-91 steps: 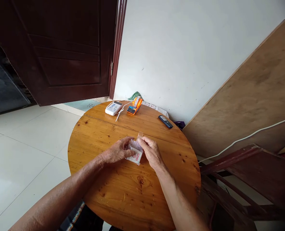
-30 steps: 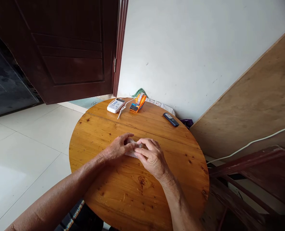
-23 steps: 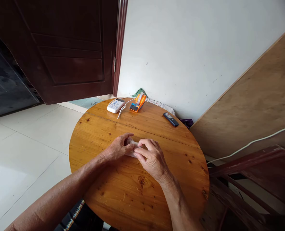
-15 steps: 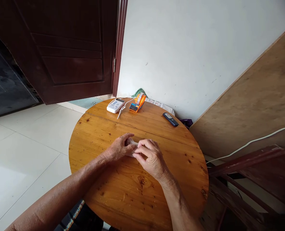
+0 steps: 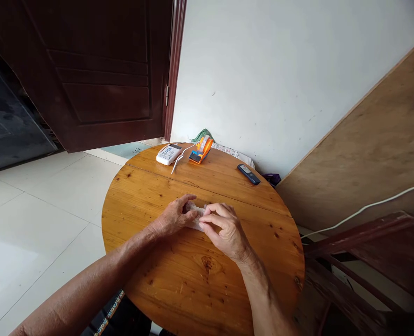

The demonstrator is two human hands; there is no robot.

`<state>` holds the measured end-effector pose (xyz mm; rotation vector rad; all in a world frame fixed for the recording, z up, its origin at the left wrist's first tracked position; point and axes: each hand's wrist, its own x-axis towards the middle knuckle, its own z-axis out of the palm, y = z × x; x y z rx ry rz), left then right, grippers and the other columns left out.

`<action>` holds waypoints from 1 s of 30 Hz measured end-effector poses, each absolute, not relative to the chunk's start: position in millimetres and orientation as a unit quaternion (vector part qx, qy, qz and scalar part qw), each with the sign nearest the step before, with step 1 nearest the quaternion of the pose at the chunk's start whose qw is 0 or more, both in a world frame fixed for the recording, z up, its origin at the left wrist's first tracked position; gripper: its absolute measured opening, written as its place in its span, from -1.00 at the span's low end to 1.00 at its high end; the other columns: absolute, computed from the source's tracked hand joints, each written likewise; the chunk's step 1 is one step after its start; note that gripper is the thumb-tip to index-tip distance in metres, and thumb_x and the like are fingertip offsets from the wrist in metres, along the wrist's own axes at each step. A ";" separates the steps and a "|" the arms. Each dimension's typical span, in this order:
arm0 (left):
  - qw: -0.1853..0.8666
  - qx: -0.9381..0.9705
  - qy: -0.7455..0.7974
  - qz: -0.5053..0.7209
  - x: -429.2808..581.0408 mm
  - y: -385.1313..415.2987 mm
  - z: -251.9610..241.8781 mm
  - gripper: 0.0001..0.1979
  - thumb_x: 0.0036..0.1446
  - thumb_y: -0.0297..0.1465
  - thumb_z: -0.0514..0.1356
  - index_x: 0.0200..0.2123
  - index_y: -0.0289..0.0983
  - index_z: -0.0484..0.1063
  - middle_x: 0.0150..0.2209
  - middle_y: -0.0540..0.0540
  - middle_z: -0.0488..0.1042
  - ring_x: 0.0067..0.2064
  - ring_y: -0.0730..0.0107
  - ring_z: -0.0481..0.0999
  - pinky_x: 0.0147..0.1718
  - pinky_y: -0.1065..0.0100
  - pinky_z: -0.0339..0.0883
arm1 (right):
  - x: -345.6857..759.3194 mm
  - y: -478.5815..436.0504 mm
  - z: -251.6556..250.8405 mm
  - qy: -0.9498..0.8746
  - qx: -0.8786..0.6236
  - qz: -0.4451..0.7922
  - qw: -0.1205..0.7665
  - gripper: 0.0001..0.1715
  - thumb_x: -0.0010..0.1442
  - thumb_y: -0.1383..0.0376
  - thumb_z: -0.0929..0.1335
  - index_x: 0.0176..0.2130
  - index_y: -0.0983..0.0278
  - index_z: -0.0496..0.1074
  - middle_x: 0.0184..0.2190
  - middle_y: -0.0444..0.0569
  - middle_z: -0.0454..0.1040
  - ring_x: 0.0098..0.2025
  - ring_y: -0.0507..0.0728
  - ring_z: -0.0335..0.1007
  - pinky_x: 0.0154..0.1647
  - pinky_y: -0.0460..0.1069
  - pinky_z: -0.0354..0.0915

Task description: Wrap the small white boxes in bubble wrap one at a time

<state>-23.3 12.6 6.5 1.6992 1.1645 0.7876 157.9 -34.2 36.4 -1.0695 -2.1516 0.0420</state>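
A whitish, translucent, crinkled piece that looks like plastic film [image 5: 195, 225] lies low over the wooden table [image 5: 158, 275], between my two hands. My left hand [image 5: 174, 216] grips its left part, with the thumb on top and the fingers mostly hidden behind. The fingertips of my right hand [image 5: 225, 229] pinch its right end. What is inside the film, if anything, cannot be made out.
Toward the table's back stand a white box-shaped device [image 5: 168, 154] with a white cable [image 5: 177, 161] and an orange tape dispenser [image 5: 202, 150]. A dark remote-like handset [image 5: 248, 174] lies back right. A dark red door [image 5: 105, 98] stands behind on the left.
My right hand has shifted slightly right, away from the left hand. More of the whitish film now shows between the hands. The left hand keeps its hold.
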 end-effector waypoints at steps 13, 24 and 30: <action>0.456 0.689 0.462 0.322 -24.4 12.6 3.1 -0.41 0.08 -0.25 0.18 0.18 -0.31 0.33 -0.26 -0.06 0.43 -0.27 0.37 0.38 -0.28 0.38 0.30 | 161.7 -31.9 35.6 -0.816 -0.437 0.045 0.376 -0.82 0.19 0.39 0.36 -0.33 0.18 0.56 -0.35 -0.07 0.48 -0.25 0.12 0.40 -0.15 0.06 0.26; 0.435 0.700 0.472 0.315 -23.9 11.3 6.3 -0.42 0.09 -0.27 0.18 0.18 -0.33 0.33 -0.25 -0.07 0.46 -0.27 0.35 0.41 -0.20 0.33 0.34 | 157.4 -34.0 35.8 -0.835 -0.423 0.003 0.352 -0.82 0.14 0.43 0.37 -0.38 0.18 0.55 -0.32 -0.07 0.48 -0.23 0.13 0.36 -0.14 0.08 0.22; 0.430 0.698 0.473 0.322 -23.1 10.3 6.5 -0.44 0.07 -0.25 0.21 0.15 -0.31 0.37 -0.24 -0.08 0.48 -0.25 0.33 0.44 -0.19 0.32 0.35 | 159.1 -34.4 38.6 -0.826 -0.414 0.076 0.375 -0.83 0.16 0.40 0.36 -0.42 0.19 0.53 -0.33 -0.07 0.48 -0.22 0.14 0.37 -0.12 0.09 0.25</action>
